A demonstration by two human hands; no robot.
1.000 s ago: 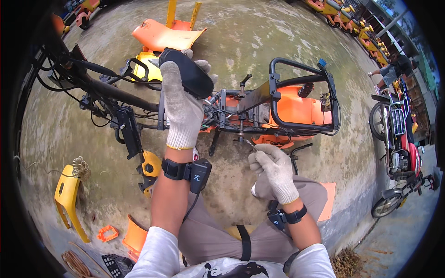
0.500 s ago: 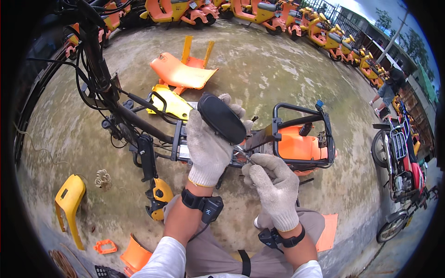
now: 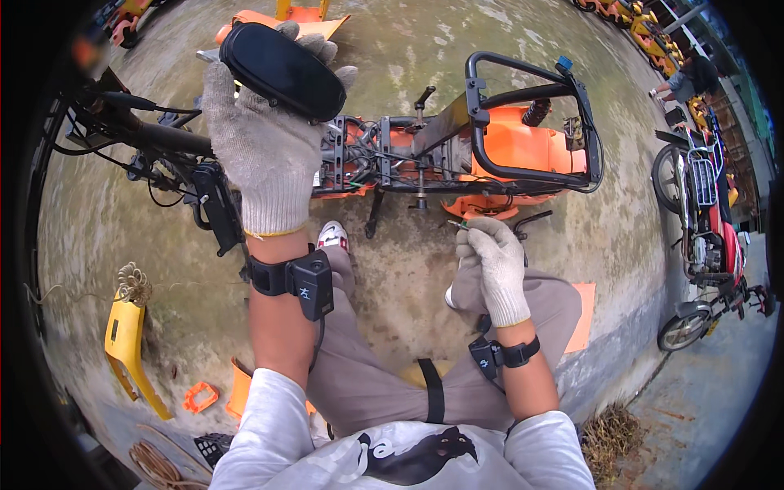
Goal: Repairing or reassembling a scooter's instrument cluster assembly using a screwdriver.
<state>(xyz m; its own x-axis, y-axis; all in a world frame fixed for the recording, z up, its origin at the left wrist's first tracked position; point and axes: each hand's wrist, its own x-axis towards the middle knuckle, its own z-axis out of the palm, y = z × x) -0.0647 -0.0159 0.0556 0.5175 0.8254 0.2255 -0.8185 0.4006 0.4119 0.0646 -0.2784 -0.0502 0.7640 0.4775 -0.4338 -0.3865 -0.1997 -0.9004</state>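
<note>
My left hand (image 3: 265,159), in a knitted grey work glove, is raised with its palm under a glossy black oval housing (image 3: 282,72). The fingers curl round the housing's far side. My gloved right hand (image 3: 496,265) is held lower, near my right knee. Thumb and fingers pinch a small slim piece (image 3: 462,225) with a green part and a pale tip; its exact kind is too small to make out. Beyond the hands stands a stripped scooter frame (image 3: 384,159) of black tubes, with loose wires (image 3: 359,151) showing in its middle and orange bodywork (image 3: 523,147) at its right end.
A yellow panel (image 3: 124,335), an orange ring-like part (image 3: 200,398) and coiled rope (image 3: 155,461) lie on the concrete at left. An orange panel (image 3: 286,16) sits at the back. A red motorcycle (image 3: 719,220) stands at right, with a person (image 3: 694,75) beyond it.
My hands have moved apart. The left has gone up and left with the black housing; the right has come down from the frame, still pinching the small piece. The view has shifted downward.
</note>
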